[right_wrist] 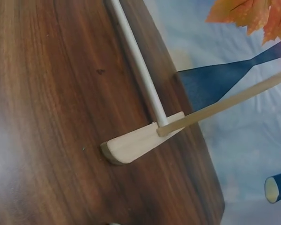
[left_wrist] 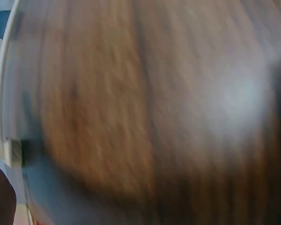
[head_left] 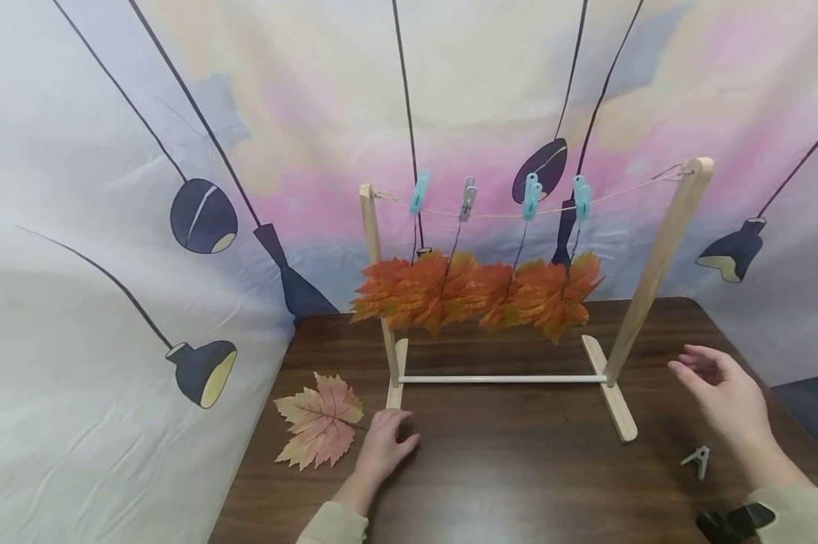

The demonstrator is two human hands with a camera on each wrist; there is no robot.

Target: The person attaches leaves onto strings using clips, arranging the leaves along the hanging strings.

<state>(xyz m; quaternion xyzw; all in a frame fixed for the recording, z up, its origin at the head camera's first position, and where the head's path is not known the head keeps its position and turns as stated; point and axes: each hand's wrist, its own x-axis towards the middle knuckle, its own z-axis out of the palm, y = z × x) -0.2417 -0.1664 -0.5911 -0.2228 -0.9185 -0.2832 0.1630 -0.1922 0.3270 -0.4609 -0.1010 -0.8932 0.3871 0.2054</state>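
Note:
In the head view, my left hand [head_left: 383,442] is low over the table beside a single pinkish maple leaf [head_left: 323,423], its fingers relaxed near the stem end; contact with the stem cannot be made out. My right hand [head_left: 732,397] hovers at the right, fingers loosely bent, holding nothing. Below it lies a grey clothespin [head_left: 698,461]. Between the hands stands a wooden rack [head_left: 643,302] with a string [head_left: 497,216] across its top. Blue clothespins [head_left: 531,198] and a grey one clip orange maple leaves [head_left: 477,295] to the string by their stems.
A white rod [head_left: 497,379] joins the rack's wooden feet [head_left: 618,412] on the brown table [head_left: 504,468]. Behind hangs a cloth [head_left: 300,98] printed with lamps. A black strap [head_left: 735,521] is by the right sleeve. The left wrist view is blurred.

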